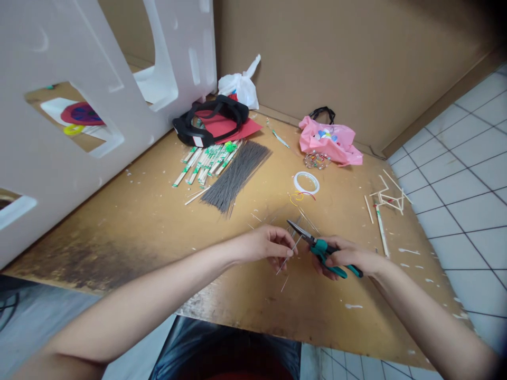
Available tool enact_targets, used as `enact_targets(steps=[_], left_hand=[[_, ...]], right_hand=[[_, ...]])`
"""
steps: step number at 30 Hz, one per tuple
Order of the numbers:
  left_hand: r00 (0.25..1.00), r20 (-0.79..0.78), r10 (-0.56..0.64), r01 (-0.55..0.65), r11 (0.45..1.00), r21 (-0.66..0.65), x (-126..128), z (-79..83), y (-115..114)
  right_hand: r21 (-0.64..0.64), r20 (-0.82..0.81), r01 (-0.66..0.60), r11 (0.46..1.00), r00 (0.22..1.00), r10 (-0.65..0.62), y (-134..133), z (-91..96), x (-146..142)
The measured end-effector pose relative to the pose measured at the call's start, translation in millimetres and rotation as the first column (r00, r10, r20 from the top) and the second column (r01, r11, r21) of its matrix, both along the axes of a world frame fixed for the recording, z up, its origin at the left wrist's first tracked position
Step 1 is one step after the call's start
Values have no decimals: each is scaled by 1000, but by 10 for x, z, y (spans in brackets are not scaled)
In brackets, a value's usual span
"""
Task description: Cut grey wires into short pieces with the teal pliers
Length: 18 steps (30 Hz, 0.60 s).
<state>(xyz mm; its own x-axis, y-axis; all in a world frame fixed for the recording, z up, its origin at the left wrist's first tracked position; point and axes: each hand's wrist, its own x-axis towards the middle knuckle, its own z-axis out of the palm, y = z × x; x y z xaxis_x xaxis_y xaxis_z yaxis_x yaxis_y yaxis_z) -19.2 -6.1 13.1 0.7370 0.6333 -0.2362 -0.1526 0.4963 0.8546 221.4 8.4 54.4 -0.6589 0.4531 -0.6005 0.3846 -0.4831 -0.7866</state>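
My left hand (279,247) pinches a thin wire (293,247) between thumb and fingers, just above the table near its front. My right hand (343,257) is wrapped round the teal and black handles of a pair of pliers (304,232). Their dark, pointed jaws reach left to the wire, close to my left fingertips. Whether the jaws grip the wire, I cannot tell. Several loose wires lie on the table around and behind the jaws. A big bundle of grey wires (237,177) rests farther back on the left.
Beside the bundle lie paper-wrapped chopsticks (209,161) and a black headset (212,122) on red paper. A tape roll (306,182), a pink bag (330,140) and a white bag (240,87) stand farther back. Joined sticks (390,200) are at right. A white plastic panel (79,47) borders the left.
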Motion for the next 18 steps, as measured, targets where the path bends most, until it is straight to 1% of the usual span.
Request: enact_targets(steps=[8,11,18], left_hand=[[1000,-1,-15,15,1000,-8,6,-33,-4],[1000,-16,-13,13,1000,-11,9,-21,-9],[1000,-7,-10,10,1000,-28,10,23,-14]], right_hand=[[-22,-38,-12,1000,999,11,-3,-15,20],[-24,-40,-15,1000,999,14,1,-32,24],[36,7,-29,999,1000,29,-2,-33,13]])
